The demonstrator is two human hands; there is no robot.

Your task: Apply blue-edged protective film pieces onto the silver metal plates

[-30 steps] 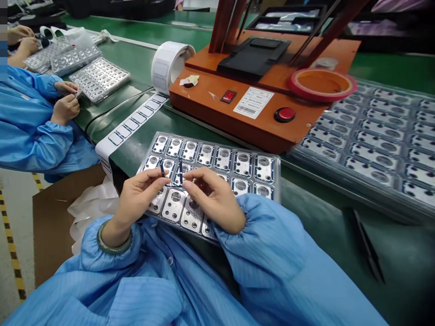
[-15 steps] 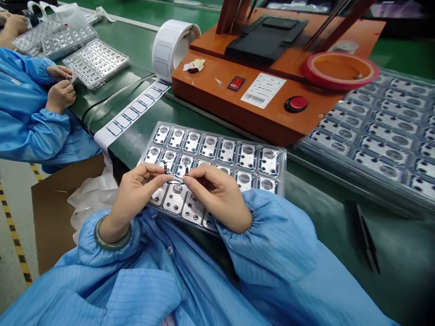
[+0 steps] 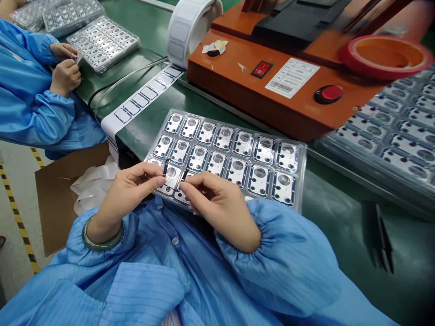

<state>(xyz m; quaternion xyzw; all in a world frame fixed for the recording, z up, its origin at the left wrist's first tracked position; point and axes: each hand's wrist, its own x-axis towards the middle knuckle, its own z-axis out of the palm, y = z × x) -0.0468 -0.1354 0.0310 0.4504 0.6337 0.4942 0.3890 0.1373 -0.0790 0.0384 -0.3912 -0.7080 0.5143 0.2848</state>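
Note:
Between my two hands is a thin dark rectangular frame (image 3: 166,168), apparently an adhesive piece like those on the label strip. My left hand (image 3: 132,190) pinches its left side between thumb and forefinger. On the right side, my right hand (image 3: 217,199) pinches it the same way. Both hands are over the near left part of a clear plastic tray (image 3: 302,176), which holds rows of silver metal plates (image 3: 260,179) with dark blue edging and a round mark. Whether the frame touches the plate below, I cannot tell. My right hand and sleeve hide some front plates.
Behind the tray stands an orange machine (image 3: 234,95) with red tape (image 3: 353,63) on it. A label roll (image 3: 178,34) trails its strip (image 3: 142,97) leftward. Stacked trays (image 3: 404,167) and black tweezers (image 3: 384,240) lie right. A co-worker's hands (image 3: 66,74) are at left.
The view has shifted, so the tray and machine appear farther right. Relative to the tray, my hands and the frame have come from the middle row to the near row. Both pinches are unchanged.

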